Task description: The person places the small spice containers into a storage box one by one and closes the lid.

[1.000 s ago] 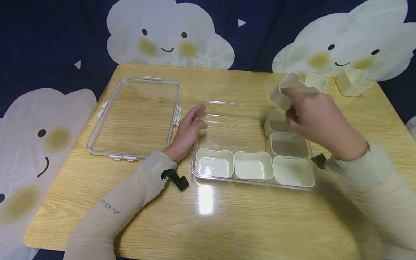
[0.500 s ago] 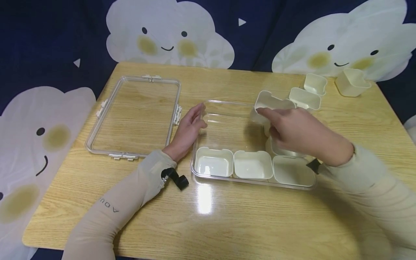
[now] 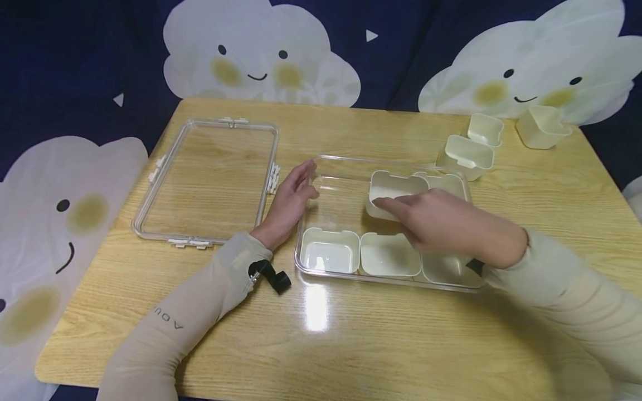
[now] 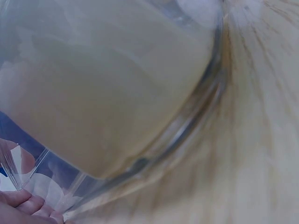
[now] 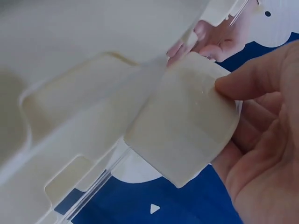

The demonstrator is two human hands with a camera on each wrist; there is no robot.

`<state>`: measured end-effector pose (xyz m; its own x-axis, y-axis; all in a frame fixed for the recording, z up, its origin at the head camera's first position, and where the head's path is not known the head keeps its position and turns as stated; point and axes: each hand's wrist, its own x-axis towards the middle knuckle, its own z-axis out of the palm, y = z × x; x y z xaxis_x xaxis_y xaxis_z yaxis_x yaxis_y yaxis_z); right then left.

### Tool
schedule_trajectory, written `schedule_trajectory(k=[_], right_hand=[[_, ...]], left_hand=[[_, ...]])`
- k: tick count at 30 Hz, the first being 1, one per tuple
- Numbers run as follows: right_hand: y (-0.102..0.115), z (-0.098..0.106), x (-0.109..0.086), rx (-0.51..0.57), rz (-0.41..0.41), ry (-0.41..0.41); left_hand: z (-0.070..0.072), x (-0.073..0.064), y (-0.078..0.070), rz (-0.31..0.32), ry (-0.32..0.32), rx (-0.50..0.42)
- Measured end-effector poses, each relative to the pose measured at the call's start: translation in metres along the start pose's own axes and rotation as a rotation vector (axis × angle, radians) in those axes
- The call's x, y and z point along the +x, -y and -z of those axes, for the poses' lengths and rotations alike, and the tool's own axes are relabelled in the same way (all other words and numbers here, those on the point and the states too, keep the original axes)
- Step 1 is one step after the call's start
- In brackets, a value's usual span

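A clear plastic storage box [image 3: 346, 161] lies on the table with several cream bins inside, three of them along its near side, such as the near-left bin [image 3: 331, 250]. My right hand [image 3: 446, 223] pinches another cream bin [image 3: 393, 186] by its wall, low inside the box beside the far-right bin [image 3: 443, 184]. In the right wrist view the thumb and fingers grip that bin [image 5: 187, 121] from either side. My left hand [image 3: 291, 203] holds the box's left wall, thumb over the rim. The right hand and wrist hide the bins on the box's right side.
A clear lid [image 3: 205, 181] with white clips lies left of the box. Loose cream bins stand at the back right: one bin [image 3: 466, 156] close to the box, a smaller bin [image 3: 485, 131] behind it, and another bin [image 3: 544, 128] near the table corner.
My right hand has brought the gripped bin leftward and down, from above the box's far-right corner into the box beside the far-right bin. The left hand has stayed in place.
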<state>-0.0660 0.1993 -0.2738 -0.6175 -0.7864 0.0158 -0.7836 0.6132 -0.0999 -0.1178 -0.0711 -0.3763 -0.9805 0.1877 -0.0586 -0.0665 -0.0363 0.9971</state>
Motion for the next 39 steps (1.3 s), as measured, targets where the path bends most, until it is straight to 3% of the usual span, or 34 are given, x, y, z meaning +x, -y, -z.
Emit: schedule_trajectory(k=[8,15,31,39], right_hand=[[0.004,-0.008,0.001,0.006,0.030,0.074],[0.008,-0.011,-0.001,0.022,-0.016,0.157],[0.009,-0.022,0.001,0.055,0.093,0.123],[0.009,-0.023,0.000,0.102,0.051,0.177]], left_hand=[[0.000,-0.001,0.001,0.010,0.000,-0.006],[0.000,-0.002,0.000,0.012,-0.005,0.005],[0.000,-0.001,0.000,0.005,-0.001,0.002],[0.000,-0.002,-0.001,0.006,0.004,0.005]])
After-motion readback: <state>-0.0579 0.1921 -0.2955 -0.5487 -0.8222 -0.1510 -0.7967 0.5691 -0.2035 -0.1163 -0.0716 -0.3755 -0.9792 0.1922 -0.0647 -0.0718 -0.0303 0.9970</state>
